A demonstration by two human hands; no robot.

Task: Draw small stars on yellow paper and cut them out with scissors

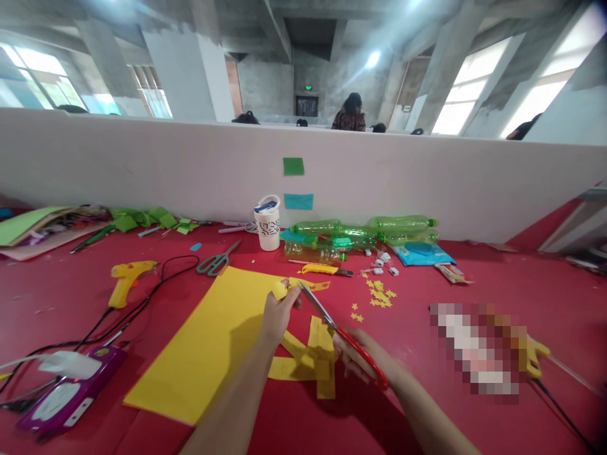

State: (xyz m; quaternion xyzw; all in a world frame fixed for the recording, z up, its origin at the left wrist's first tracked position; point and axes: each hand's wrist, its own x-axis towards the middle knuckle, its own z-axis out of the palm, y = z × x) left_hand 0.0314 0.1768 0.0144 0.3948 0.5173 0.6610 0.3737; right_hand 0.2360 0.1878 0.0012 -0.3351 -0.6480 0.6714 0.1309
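My right hand [355, 354] is closed around the handles of red-handled scissors [356, 346]. The scissors' blades point up and left, their tips by the fingers of my left hand [279, 309]. Pinched in my left hand is a small piece of yellow paper [279, 290]; its exact shape is partly hidden by the fingers. Beneath my hands lie several yellow paper strips [303, 368], overlapping the edge of a large yellow sheet [190, 366]. Small yellow paper stars [379, 294] are scattered to the right of the blades.
Green plastic bottles [351, 234] and a white cup [269, 227] stand or lie along the white partition [190, 164]. A yellow utility knife [322, 269] lies before them. At left are grey scissors [218, 260], a yellow glue gun [127, 278] with its cable, and a purple power strip [71, 395].
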